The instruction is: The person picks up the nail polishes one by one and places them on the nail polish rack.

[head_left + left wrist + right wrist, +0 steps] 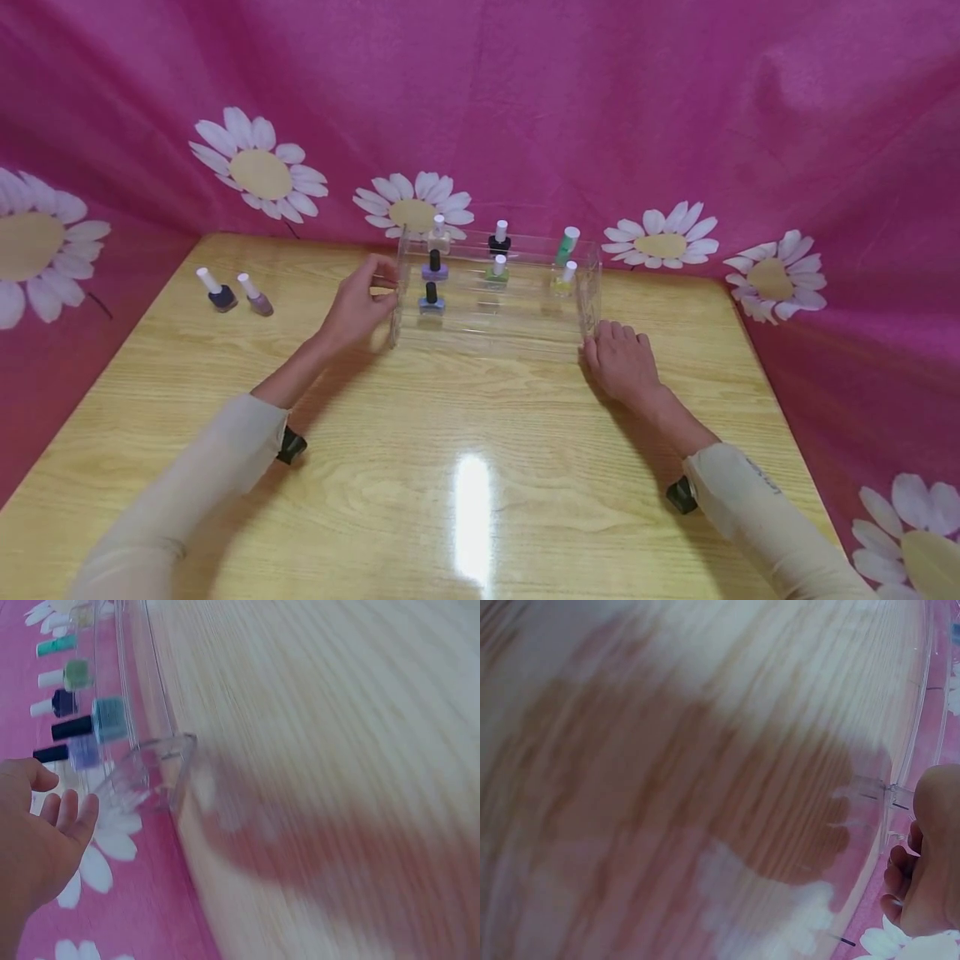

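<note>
A clear acrylic display rack (491,343) stands near the table's back edge with several nail polish bottles on its tiers. At its front left is a light blue nail polish (431,303) with a black cap; a purple one (434,270) sits a tier behind. My left hand (362,302) is at the rack's left end panel, with thumb and fingers spread apart, fingertips close to the panel. At the front right corner, my right hand (622,360) grips the end panel, its fingers curled and thumb against the edge; the exact contact is partly hidden.
Left of the rack, a dark nail polish (222,297) and a mauve nail polish (260,302), both white-capped, are on the wooden table (390,492). A pink cloth (540,108) with daisies hangs right behind the rack and along the sides.
</note>
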`<action>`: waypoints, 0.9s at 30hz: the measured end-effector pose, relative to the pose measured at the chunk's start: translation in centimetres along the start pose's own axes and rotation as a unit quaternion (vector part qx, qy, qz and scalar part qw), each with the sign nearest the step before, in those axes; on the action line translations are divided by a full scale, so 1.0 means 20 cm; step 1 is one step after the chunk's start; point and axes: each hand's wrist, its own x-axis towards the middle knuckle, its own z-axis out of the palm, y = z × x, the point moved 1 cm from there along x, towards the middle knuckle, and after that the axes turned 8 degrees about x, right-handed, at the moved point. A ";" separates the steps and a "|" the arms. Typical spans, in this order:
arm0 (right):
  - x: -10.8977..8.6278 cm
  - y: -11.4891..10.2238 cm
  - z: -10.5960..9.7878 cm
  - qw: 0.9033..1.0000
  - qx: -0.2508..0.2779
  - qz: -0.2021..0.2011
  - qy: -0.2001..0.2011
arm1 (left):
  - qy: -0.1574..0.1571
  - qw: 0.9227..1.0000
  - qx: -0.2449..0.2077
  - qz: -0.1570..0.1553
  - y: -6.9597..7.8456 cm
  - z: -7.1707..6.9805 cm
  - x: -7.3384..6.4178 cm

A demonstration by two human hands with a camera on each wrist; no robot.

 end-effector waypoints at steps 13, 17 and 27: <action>0.01 -0.01 0.00 1.000 0.001 0.000 0.000 | 0.176 0.984 0.017 -0.019 -0.16 -0.24 -0.19; 0.01 -0.01 0.00 1.000 0.002 0.006 -0.010 | 0.224 0.974 0.027 -0.035 -0.20 -0.30 -0.24; 0.01 0.01 0.01 0.999 0.007 0.021 -0.032 | 0.327 0.937 0.058 -0.106 -0.30 -0.40 -0.32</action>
